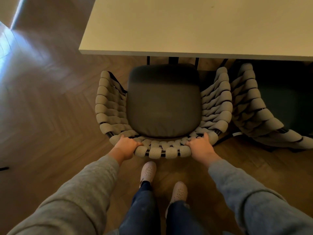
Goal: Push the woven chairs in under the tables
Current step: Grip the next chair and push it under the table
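Note:
A woven chair [110, 106] with beige padded straps and a dark grey seat cushion [163, 102] stands in front of a pale table [186, 26]. The cushion's front edge lies just at the table's near edge; most of the seat is out in the open. My left hand [126, 146] grips the left part of the chair's curved back rail, fingers curled over the top. My right hand [200, 146] grips the right part of the same rail. A second woven chair [254, 107] stands to the right, pushed further under the table.
Dark table legs [172, 60] show beneath the table's edge, beyond the seat. My two feet in light shoes [148, 172] stand right behind the chair on the herringbone wood floor [50, 124]. Open floor stretches away to the left.

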{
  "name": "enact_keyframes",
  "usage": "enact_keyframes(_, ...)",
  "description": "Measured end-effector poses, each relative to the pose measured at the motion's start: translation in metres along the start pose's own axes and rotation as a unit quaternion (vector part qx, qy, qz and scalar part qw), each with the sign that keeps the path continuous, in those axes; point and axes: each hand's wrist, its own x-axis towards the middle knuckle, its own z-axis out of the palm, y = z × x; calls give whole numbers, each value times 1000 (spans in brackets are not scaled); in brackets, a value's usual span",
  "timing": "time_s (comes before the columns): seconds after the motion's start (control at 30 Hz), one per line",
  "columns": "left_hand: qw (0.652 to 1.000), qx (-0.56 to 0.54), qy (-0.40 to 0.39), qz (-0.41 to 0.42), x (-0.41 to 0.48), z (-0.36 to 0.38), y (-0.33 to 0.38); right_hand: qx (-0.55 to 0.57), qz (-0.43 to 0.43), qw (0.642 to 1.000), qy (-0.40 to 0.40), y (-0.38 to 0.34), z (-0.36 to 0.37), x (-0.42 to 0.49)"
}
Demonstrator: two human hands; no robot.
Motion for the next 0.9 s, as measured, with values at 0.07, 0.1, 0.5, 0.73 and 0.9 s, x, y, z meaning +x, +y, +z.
enact_keyframes(0.07,1000,4,3,2,4,-2,-11,4,7,1000,-2,-5,-7,9)
enact_keyframes(0.1,1000,8,3,1,6,-3,-17,5,10,1000,-6,-9,-10,13)
enact_keyframes(0.5,1000,28,5,14,28,-21,-89,17,31,999,1,-40,-52,61)
enact_keyframes(0.73,999,33,8,19,41,-36,-107,1,29,1000,5,-38,-64,85)
enact_keyframes(0.9,999,47,-3,17,46,-44,-112,1,26,1000,7,-34,-66,96)
